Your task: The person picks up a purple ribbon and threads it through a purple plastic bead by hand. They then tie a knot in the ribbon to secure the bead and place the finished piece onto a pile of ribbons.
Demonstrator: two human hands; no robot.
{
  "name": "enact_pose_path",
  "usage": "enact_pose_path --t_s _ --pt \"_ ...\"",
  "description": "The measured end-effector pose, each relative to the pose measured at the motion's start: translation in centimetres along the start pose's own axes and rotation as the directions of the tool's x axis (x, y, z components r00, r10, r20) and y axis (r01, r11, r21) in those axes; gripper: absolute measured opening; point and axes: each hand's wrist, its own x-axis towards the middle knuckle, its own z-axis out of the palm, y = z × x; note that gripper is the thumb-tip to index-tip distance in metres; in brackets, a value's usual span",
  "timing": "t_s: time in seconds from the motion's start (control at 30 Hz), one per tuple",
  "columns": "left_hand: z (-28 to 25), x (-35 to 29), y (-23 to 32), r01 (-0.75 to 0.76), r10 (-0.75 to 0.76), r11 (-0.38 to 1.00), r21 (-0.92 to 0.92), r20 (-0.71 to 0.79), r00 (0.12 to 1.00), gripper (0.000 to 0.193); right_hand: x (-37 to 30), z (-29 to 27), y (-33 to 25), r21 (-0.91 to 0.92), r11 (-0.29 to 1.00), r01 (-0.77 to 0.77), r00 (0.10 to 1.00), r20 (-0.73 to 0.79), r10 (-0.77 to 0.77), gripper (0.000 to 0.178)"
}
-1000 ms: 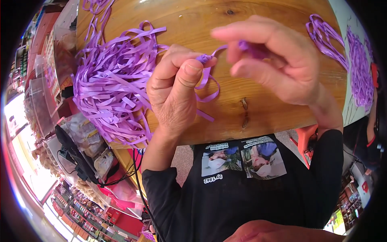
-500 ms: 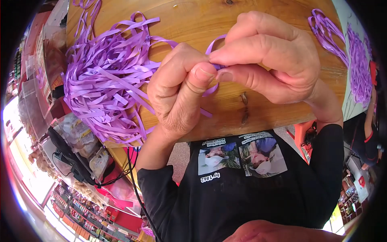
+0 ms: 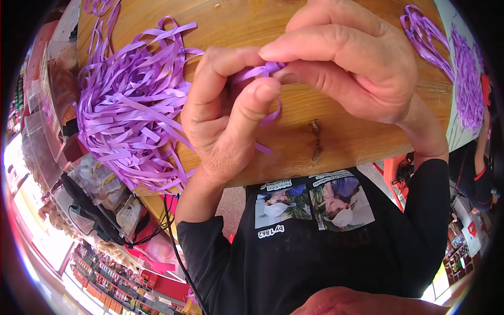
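Hands meet over the middle of a round, light-brown wooden table, both pinched on one thin purple ribbon strip. L. hand grips it between thumb and forefinger from below; r. hand closes on it from above, fingertips touching those of the l. The strip is bunched into a small twist or knot right where the fingers meet — how it is folded cannot be told, since the fingers hide most of it. Its loose tails hang down behind the l. thumb, a short end lying on the wood.

Just left of the l. hand sits a loose heap of purple ribbon strips, spreading to the table edge. A second, smaller bundle of purple ribbons lies well apart at the far right.

Likely risks, judged from this view:
- smooth, narrow ribbon may slip from the fingertip pinch, so the twist springs open;
- uneven pull may leave the tails lopsided or crease the strip;
- the hanging tails are near the heap — they may snag neighbouring strips and drag them along.
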Motion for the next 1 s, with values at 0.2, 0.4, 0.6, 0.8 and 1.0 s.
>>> enact_pose_path --t_s 0.2,0.4,0.6,0.8,1.0 --pt "-1.1 -0.1 -0.1 0.102 -0.104 0.994 -0.040 -0.046 0.994 0.012 0.0 1.3 1.7 0.092 0.987 0.132 0.991 -0.020 -0.130 0.043" --pt "-0.9 0.2 0.1 0.108 -0.106 0.994 0.035 -0.076 0.992 0.010 0.9 -0.4 -1.6 0.281 0.800 -0.530 0.843 0.073 0.533 0.041" --pt "-1.4 0.0 0.2 0.035 -0.029 0.996 0.079 -0.066 0.997 0.012 1.3 -1.5 -0.2 0.370 0.626 -0.687 0.722 0.248 0.646 0.029" --pt "-1.6 0.3 -0.3 -0.086 0.090 0.982 0.167 -0.017 0.996 0.014 0.0 0.6 0.7 0.324 0.852 -0.412 0.910 0.097 0.403 0.027" --pt "-1.4 0.0 -0.4 -0.031 0.038 0.996 0.086 -0.079 0.996 0.015 0.1 1.5 0.8 0.206 0.959 -0.196 0.980 0.061 0.188 0.026"
